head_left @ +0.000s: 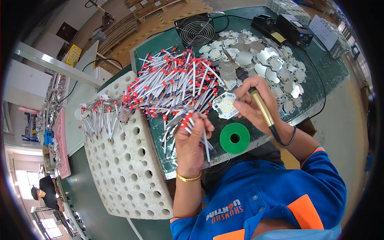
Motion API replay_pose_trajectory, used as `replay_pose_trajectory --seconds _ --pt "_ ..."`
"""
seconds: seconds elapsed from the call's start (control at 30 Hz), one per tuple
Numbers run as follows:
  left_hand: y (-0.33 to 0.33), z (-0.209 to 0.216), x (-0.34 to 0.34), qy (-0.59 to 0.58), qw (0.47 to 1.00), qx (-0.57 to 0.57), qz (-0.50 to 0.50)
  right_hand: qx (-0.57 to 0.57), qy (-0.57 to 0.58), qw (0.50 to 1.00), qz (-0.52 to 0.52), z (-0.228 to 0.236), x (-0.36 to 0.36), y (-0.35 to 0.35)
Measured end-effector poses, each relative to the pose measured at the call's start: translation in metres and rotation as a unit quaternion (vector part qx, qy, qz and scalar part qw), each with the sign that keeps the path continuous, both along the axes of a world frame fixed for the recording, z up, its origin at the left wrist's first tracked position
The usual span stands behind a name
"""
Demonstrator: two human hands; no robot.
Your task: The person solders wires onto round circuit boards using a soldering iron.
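My left hand [189, 146] is closed around a few white wires with red connectors [186, 121], just in front of a big heap of the same wires [172, 82]. Between the thumb and fingers of my right hand [256, 100] is a white hexagonal LED board [225, 105]. That hand also carries a soldering iron [261, 108], its tip pointing up and away to the left. Below the LED board, a green spool [226, 143] rests near the table's front edge. Many loose LED boards [280, 70] are piled beyond my right hand.
Left of the table stands a white perforated panel [120, 168], with several wired boards [106, 116] on its far end. A black fan [196, 32], an iron stand [269, 29] and a black soldering station [295, 30] line the back. Another person [49, 191] is at far left.
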State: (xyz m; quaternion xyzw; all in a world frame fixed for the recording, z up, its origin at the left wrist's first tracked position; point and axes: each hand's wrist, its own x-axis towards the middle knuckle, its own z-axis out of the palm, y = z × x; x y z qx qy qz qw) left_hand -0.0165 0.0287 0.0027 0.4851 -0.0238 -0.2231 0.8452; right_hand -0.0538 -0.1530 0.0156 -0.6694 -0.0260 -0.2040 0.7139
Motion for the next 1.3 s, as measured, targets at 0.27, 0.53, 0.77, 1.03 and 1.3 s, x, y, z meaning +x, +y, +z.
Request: replay_pose_trajectory --seconds 0.27,0.53,0.77,1.03,1.3 --pt "-0.011 -0.010 0.000 -0.024 0.999 -0.022 0.029 -0.279 0.024 0.958 0.056 0.005 0.002 0.001" --pt "-0.012 -0.016 0.000 -0.050 0.999 0.004 0.020 -0.389 -0.122 0.911 0.070 0.011 0.008 -0.003" --pt "-0.009 -0.015 0.002 -0.027 0.999 0.008 -0.016 -0.087 0.037 0.995 -0.023 0.012 0.014 0.001" --pt "-0.005 -0.011 0.004 0.017 0.996 0.001 -0.085 -0.200 -0.056 0.977 -0.042 0.000 0.020 0.006" --pt "-0.004 -0.012 0.003 0.017 0.997 0.004 -0.074 -0.229 -0.062 0.970 -0.044 0.000 0.021 0.006"
